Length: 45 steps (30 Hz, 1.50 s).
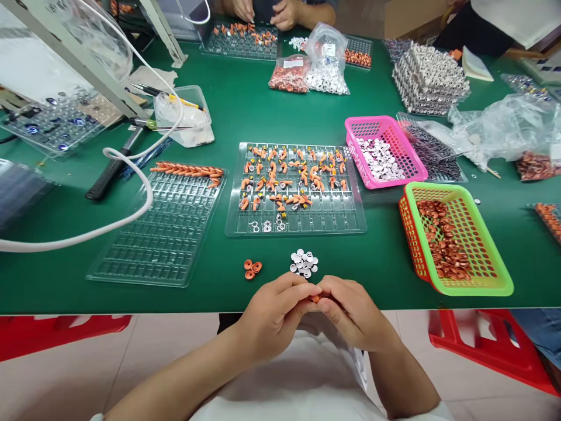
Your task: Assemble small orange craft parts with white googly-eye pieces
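Note:
My left hand (pixel 280 313) and my right hand (pixel 350 310) meet at the table's front edge, pinching a small orange part (pixel 315 299) between their fingertips. Most of that part is hidden by the fingers. Just beyond them lies a pile of white discs (pixel 304 263), with a few round orange pieces (pixel 252 269) to its left. Farther back, a clear compartment tray (pixel 333 221) holds many orange pieces and some white rings. To the left, another clear tray (pixel 153 245) has a row of overlapping orange pieces (pixel 188 170) along its far edge.
On the right stand a green basket (pixel 491 257) of orange discs and a pink basket (pixel 409 153) of white discs. A white cable (pixel 131 216) and hammer (pixel 114 166) lie left. Bags (pixel 289 75) and stacked trays (pixel 429 79) sit behind; another person's hands (pixel 284 14) work opposite.

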{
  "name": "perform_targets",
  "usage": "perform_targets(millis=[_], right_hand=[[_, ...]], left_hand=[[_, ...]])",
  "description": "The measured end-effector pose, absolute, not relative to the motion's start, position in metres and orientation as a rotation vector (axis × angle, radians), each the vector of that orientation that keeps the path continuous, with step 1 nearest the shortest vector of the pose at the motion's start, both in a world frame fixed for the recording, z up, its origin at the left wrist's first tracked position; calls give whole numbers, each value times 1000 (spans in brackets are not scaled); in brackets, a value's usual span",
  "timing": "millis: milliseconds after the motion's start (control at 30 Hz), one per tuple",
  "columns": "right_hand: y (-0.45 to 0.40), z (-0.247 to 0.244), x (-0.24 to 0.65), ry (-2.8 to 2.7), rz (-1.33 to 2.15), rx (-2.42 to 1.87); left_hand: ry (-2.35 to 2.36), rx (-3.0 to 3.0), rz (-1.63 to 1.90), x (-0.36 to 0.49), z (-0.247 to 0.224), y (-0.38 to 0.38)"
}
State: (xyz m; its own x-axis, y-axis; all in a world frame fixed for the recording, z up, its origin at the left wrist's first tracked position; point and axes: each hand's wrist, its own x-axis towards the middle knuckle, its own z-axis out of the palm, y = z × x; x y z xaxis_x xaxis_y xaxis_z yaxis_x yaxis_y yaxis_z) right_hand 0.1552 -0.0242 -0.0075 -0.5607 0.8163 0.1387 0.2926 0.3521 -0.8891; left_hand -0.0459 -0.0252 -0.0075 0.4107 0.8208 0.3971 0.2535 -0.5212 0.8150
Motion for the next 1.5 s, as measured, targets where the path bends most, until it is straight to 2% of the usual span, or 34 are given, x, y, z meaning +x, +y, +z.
perform_targets(millis=[567,1133,1500], right_hand=[[-41,-30,146,-2007,641,-959],[-38,-18,144,-1996,866,-938],[-42,-21,138,-1927,737,-975]], left_hand=[[950,2040,1224,-41,-10,-26],[1025,1962,1261,-38,-6,-26],[1086,1967,1265,-35,-9,-31]])
